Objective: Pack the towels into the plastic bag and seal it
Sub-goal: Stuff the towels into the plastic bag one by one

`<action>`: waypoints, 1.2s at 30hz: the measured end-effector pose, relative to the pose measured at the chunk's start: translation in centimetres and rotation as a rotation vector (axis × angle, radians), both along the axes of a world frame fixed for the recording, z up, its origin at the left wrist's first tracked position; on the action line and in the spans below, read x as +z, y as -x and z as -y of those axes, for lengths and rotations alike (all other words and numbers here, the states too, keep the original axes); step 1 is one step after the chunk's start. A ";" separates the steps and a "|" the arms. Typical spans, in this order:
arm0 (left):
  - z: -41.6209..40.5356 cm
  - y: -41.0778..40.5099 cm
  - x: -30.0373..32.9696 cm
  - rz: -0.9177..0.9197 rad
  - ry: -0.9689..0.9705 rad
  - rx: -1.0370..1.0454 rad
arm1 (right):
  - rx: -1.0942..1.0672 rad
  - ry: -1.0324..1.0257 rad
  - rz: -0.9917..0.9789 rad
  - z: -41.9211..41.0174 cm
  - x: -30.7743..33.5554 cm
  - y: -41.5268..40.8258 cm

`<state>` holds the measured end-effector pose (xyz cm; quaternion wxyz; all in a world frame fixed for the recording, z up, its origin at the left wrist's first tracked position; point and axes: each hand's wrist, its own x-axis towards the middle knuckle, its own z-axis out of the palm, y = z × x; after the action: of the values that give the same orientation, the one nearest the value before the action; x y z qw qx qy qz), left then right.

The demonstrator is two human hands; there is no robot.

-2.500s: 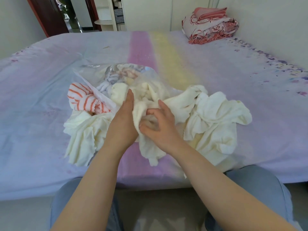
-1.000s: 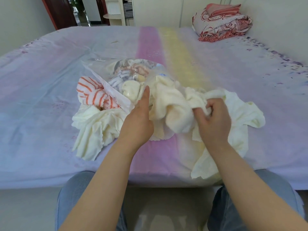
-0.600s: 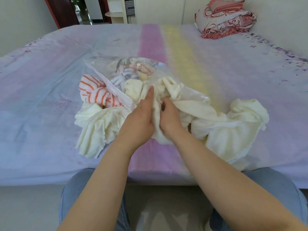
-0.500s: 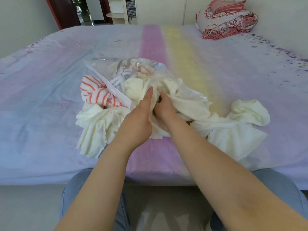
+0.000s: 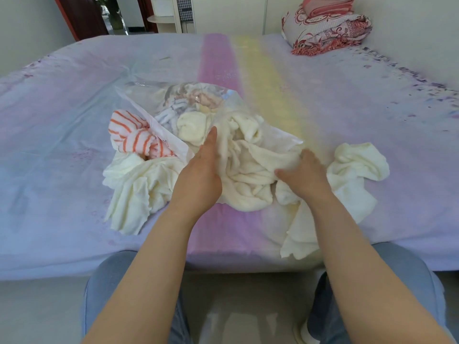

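Observation:
A clear plastic bag [image 5: 141, 95] lies on the bed with its mouth toward me, several towels bunched inside. My left hand [image 5: 201, 170] rests at the bag's mouth with straight fingers; its thumb is hidden. A long cream towel [image 5: 248, 167] sits partly in the mouth and trails right and down over the bed's edge. My right hand [image 5: 304, 173], motion-blurred, grips this towel just right of the mouth. An orange-striped towel [image 5: 131, 135] and another cream towel [image 5: 139, 189] lie outside, left of the bag.
The bed [image 5: 372, 108] has a lilac sheet with a pink and yellow stripe. Folded red-patterned blankets [image 5: 325, 26] lie at the far right corner by the wall. My knees in jeans [image 5: 111, 281] are against the bed's near edge.
My right hand pushed part of the cream towel into the bag's mouth, then drew back to the right along the towel. My left hand stayed at the mouth.

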<state>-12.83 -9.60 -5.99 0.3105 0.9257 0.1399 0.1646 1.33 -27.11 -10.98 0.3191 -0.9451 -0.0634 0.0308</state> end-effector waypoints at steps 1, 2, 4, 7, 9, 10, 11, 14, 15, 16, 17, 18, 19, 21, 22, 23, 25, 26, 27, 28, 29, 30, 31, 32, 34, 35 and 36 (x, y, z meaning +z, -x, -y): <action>-0.1 0.0 0.0 0.007 0.006 0.001 | 0.019 0.090 -0.071 0.3 -0.2 -0.2; -0.3 0.0 -0.1 0.012 0.014 0.004 | 0.023 0.085 -0.021 0.4 -0.4 -0.1; -0.4 0.0 -0.2 0.016 0.025 0.006 | -0.024 -0.108 0.290 -0.2 -0.7 0.9; -0.3 -0.1 -0.4 0.021 0.003 -0.014 | 0.008 -0.595 0.724 -2.7 0.6 4.9; -0.5 -0.2 -0.4 0.022 -0.002 -0.035 | 0.213 -0.645 0.643 -5.0 1.3 7.1; -0.7 -0.2 -0.3 0.020 0.011 -0.042 | 0.337 -0.555 0.495 -5.9 1.3 7.6; -1.0 -0.1 -0.3 0.020 0.025 -0.048 | 0.441 -0.424 0.312 -6.7 0.8 8.0; -1.6 0.4 -0.7 0.044 0.021 -0.061 | 0.673 -0.128 0.019 -7.0 -1.1 8.1; -1.8 0.6 -0.9 0.055 0.016 -0.059 | 0.709 -0.056 0.055 -6.9 -1.6 8.1; -1.9 0.7 -1.0 0.068 0.007 -0.057 | 0.715 0.026 0.110 -6.9 -2.0 8.0; -2.1 0.8 -1.0 0.080 -0.009 -0.053 | 0.695 0.099 0.167 -7.2 -2.1 7.7; -2.3 1.0 -1.0 0.091 -0.032 -0.047 | 0.662 0.129 0.214 -7.6 -2.2 7.0; -2.5 1.2 -1.0 0.097 -0.059 -0.036 | 0.641 0.128 0.254 -8.2 -1.8 6.2; -3.1 1.9 -0.7 0.113 -0.124 -0.012 | 0.693 0.098 0.248 -9.1 -0.3 4.6; -3.4 2.4 -0.6 0.152 -0.152 0.005 | 0.752 0.056 0.237 -9.3 0.7 3.9; -3.7 2.8 -0.6 0.218 -0.178 0.039 | 0.787 -0.016 0.215 -9.4 1.4 3.2; -3.9 3.6 -0.8 0.440 -0.166 0.188 | 0.743 -0.275 0.100 -9.2 3.0 3.4; -3.8 3.7 -1.3 0.583 -0.079 0.290 | 0.682 -0.435 0.045 -9.2 3.3 3.9; -3.3 3.6 -2.0 0.699 0.102 0.399 | 0.602 -0.585 0.007 -9.3 3.3 4.4; -2.4 3.4 -2.6 0.733 0.355 0.493 | 0.522 -0.694 -0.013 -9.6 2.9 5.0; -1.4 3.1 -3.4 0.675 0.597 0.556 | 0.452 -0.766 -0.020 -10.0 2.4 5.7; -0.4 2.5 -4.3 0.531 0.746 0.566 | 0.413 -0.812 -0.011 -10.4 1.8 6.2; 0.4 1.8 -5.3 0.332 0.804 0.512 | 0.404 -0.831 0.019 -10.7 1.3 6.7; 0.9 1.2 -6.1 0.172 0.836 0.438 | 0.414 -0.815 0.082 -10.9 1.0 6.9; 1.3 0.4 -6.5 0.029 0.859 0.366 | 0.455 -0.664 0.299 -10.9 0.6 7.0; 1.0 0.1 -6.5 0.032 0.859 0.352 | 0.483 -0.539 0.425 -10.7 0.3 6.7; 0.6 -0.1 -6.6 0.044 0.794 0.358 | 0.520 -0.390 0.533 -10.4 0.0 6.5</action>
<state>-12.76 -10.23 -12.54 0.6119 0.6918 0.3441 0.1688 -5.18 -16.75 -10.94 0.4460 -0.7945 -0.3848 -0.1479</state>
